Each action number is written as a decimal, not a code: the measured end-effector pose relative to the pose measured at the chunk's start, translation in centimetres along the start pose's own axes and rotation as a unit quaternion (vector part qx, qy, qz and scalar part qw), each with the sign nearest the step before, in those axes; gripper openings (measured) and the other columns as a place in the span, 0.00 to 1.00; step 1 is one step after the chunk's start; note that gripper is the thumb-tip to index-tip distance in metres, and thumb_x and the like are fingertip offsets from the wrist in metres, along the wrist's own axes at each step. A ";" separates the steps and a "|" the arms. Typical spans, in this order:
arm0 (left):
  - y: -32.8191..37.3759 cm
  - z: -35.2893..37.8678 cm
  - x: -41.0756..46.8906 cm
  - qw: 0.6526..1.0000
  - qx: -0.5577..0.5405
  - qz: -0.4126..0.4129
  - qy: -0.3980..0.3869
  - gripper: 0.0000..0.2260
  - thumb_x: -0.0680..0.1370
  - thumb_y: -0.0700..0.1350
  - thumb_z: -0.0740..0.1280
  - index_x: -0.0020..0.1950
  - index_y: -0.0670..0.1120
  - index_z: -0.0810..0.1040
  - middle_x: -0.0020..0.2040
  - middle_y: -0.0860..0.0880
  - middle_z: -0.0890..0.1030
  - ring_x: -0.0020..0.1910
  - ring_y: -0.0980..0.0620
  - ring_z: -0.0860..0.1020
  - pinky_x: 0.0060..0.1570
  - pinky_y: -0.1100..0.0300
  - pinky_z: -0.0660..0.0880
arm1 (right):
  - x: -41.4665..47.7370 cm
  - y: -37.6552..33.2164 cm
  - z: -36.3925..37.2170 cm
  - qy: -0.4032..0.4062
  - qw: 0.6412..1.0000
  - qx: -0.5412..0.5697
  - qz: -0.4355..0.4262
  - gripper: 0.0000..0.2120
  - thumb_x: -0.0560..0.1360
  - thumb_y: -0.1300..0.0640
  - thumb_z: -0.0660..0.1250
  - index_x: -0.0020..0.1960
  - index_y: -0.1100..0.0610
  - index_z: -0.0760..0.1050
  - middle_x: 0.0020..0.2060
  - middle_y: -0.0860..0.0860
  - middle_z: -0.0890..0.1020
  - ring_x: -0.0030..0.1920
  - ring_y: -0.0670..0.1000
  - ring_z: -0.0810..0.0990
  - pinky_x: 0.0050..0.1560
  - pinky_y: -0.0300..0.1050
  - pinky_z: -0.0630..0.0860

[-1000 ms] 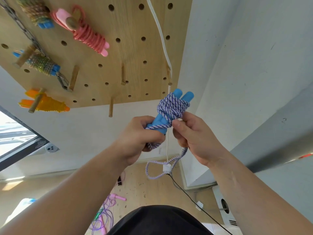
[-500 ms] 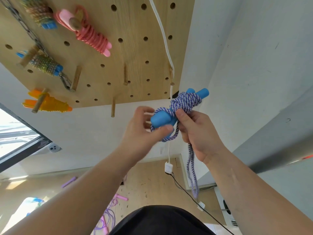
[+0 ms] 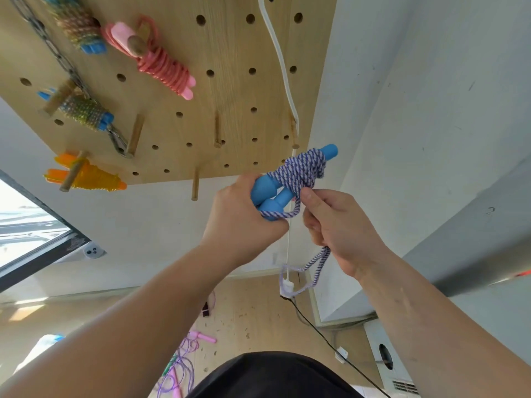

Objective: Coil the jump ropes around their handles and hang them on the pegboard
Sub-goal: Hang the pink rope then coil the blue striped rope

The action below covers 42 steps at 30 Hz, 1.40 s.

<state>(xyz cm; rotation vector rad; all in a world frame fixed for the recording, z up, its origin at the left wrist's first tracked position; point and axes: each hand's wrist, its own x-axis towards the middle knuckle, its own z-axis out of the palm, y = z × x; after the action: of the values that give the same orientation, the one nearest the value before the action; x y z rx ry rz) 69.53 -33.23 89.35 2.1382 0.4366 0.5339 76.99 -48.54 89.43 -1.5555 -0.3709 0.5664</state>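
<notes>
My left hand (image 3: 244,216) curls its fingers (image 3: 246,181) round the 2 blue handles (image 3: 267,193), right hand (image 3: 339,225) pinching the loose rope (image 3: 317,261) just right, long axis aimed far-right at the pegboard (image 3: 230,47).

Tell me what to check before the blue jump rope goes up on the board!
1. Handles held together: ok. The left hand grips both blue handles.
2. Rope wound on: ok. The purple-and-white rope wraps the handles' far half.
3. No loose rope: not ok. A loop dangles below the right hand, which holds the rope.
4. Free peg: ok. A bare wooden peg sticks out at the bottom edge of the pegboard.
5. Coil tied off: cannot tell.
</notes>
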 end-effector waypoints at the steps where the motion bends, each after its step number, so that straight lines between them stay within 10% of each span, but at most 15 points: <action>1: 0.4 -0.1 -0.1 0.996 -0.068 -0.049 -0.020 0.18 0.65 0.40 0.77 0.53 0.47 0.79 0.37 0.55 0.80 0.31 0.58 0.76 0.30 0.65 0.72 | -0.1 0.2 -0.2 -0.013 1.000 0.008 -0.004 0.20 0.84 0.52 0.61 0.39 0.64 0.71 0.26 0.49 0.65 0.28 0.48 0.57 0.29 0.43 0.55; 7: 1.6 -0.2 -1.2 0.818 -0.445 -0.297 -0.211 0.19 0.60 0.41 0.72 0.49 0.40 0.77 0.35 0.45 0.71 0.23 0.54 0.67 0.22 0.64 0.60 | -0.2 0.7 -1.3 -0.094 0.988 0.115 -0.040 0.09 0.75 0.43 0.71 0.38 0.42 0.79 0.27 0.47 0.65 0.27 0.45 0.60 0.30 0.42 0.55; 10: 1.0 -1.1 -1.4 0.689 -0.544 -0.314 -0.362 0.26 0.58 0.47 0.77 0.52 0.39 0.79 0.35 0.46 0.73 0.23 0.54 0.69 0.20 0.65 0.64 | -0.4 1.0 -1.5 -0.135 0.982 0.125 -0.045 0.10 0.69 0.39 0.75 0.38 0.44 0.80 0.27 0.45 0.72 0.26 0.42 0.62 0.29 0.39 0.56; 13: 0.5 -1.1 -1.2 0.636 -0.556 -0.286 -0.453 0.26 0.63 0.55 0.76 0.52 0.39 0.78 0.34 0.44 0.75 0.23 0.51 0.74 0.21 0.65 0.69 | -0.7 1.3 -0.9 -0.131 0.978 0.164 -0.023 0.12 0.77 0.48 0.70 0.35 0.48 0.80 0.27 0.46 0.75 0.24 0.43 0.59 0.29 0.40 0.53; 18: -0.5 -1.2 -0.7 0.676 -0.484 -0.272 -0.485 0.30 0.69 0.61 0.69 0.54 0.34 0.79 0.38 0.36 0.81 0.28 0.43 0.81 0.26 0.59 0.78 | -1.0 1.5 -0.2 -0.106 0.982 0.158 -0.013 0.14 0.78 0.51 0.63 0.36 0.49 0.81 0.22 0.46 0.69 0.24 0.46 0.59 0.30 0.45 0.51; 22: 0.2 -0.6 -1.3 0.922 -0.270 -0.238 -0.146 0.27 0.67 0.63 0.69 0.57 0.45 0.79 0.50 0.43 0.84 0.39 0.48 0.83 0.38 0.51 0.79 | -0.8 1.5 -0.2 0.003 0.991 0.134 -0.015 0.10 0.79 0.52 0.67 0.41 0.56 0.78 0.25 0.46 0.64 0.25 0.45 0.57 0.27 0.40 0.54; 25: 0.5 -0.2 -2.4 1.000 -0.003 -0.001 -0.003 0.35 0.63 0.67 0.72 0.67 0.56 0.70 0.61 0.59 0.75 0.54 0.60 0.77 0.52 0.63 0.76 | -0.6 1.4 0.2 0.075 0.991 0.109 -0.026 0.11 0.82 0.58 0.65 0.42 0.61 0.75 0.25 0.47 0.64 0.25 0.45 0.59 0.25 0.37 0.57; 28: -0.3 1.2 -2.5 0.976 0.165 0.136 -0.030 0.40 0.65 0.61 0.76 0.72 0.47 0.69 0.63 0.51 0.73 0.59 0.50 0.73 0.60 0.59 0.71 | -0.9 1.1 1.6 0.099 0.991 0.080 -0.038 0.14 0.82 0.58 0.66 0.38 0.60 0.74 0.24 0.47 0.65 0.25 0.45 0.61 0.26 0.35 0.60; 34: -0.4 0.0 -0.6 0.970 0.194 0.144 0.024 0.15 0.64 0.51 0.72 0.42 0.46 0.69 0.35 0.52 0.73 0.33 0.49 0.73 0.32 0.58 0.66 | -1.4 0.0 1.5 0.018 0.998 0.014 -0.066 0.17 0.83 0.57 0.63 0.36 0.59 0.73 0.25 0.50 0.65 0.27 0.47 0.60 0.28 0.39 0.58; 38: 0.5 -1.8 -0.6 0.988 -0.120 0.000 -0.098 0.17 0.59 0.47 0.73 0.43 0.40 0.77 0.33 0.48 0.75 0.30 0.52 0.72 0.29 0.58 0.68 | -1.2 -0.9 -0.5 -0.078 0.992 -0.004 -0.096 0.13 0.81 0.52 0.64 0.38 0.48 0.80 0.27 0.49 0.63 0.29 0.48 0.59 0.28 0.41 0.55; 42: 0.9 -1.9 -1.2 0.850 -0.452 -0.112 -0.246 0.18 0.57 0.47 0.69 0.41 0.38 0.74 0.34 0.42 0.71 0.29 0.49 0.65 0.28 0.60 0.56 | -0.3 -1.4 -2.3 -0.133 0.988 -0.013 -0.082 0.22 0.71 0.39 0.72 0.62 0.45 0.78 0.27 0.50 0.62 0.28 0.47 0.60 0.28 0.39 0.57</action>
<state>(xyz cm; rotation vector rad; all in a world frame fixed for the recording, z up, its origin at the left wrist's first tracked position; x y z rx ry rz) 67.68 -33.06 90.83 1.2052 0.0879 0.0037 78.16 -50.49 90.85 -1.4610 -0.7065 0.6437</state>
